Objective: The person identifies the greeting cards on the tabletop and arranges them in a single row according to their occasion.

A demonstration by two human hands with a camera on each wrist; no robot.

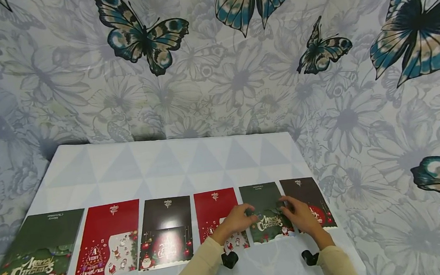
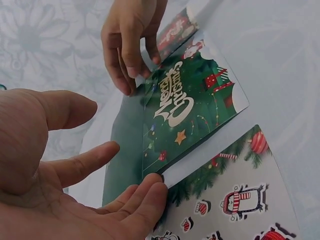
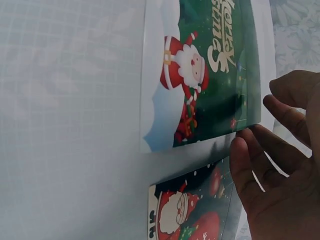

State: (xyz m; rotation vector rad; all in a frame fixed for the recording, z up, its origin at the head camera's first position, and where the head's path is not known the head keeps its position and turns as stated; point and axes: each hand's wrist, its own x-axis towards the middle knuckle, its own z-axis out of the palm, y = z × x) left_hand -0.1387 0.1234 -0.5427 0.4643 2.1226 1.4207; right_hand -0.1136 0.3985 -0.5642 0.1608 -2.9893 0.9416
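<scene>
A green Christmas card (image 1: 267, 220) lies unfolded on the table between both hands, with a crease across its middle. "Merry Christmas" lettering and a small Santa show on its lower half. My left hand (image 1: 236, 221) is at its left edge; in the left wrist view the thumb and index finger stand apart and the lower fingertips (image 2: 156, 186) rest at the card's edge. My right hand (image 1: 300, 214) is at the opposite edge, its fingertips (image 3: 240, 145) right at the card's side and the thumb held away.
Several more unfolded cards stand in the row: a red card (image 1: 214, 201) and a dark card (image 1: 305, 189) beside the green one, and another dark card (image 1: 167, 212), red card (image 1: 113, 216) and green card (image 1: 51, 228) leftward. The patterned tabletop (image 1: 174, 159) meets butterfly-print fabric (image 1: 208, 90) behind.
</scene>
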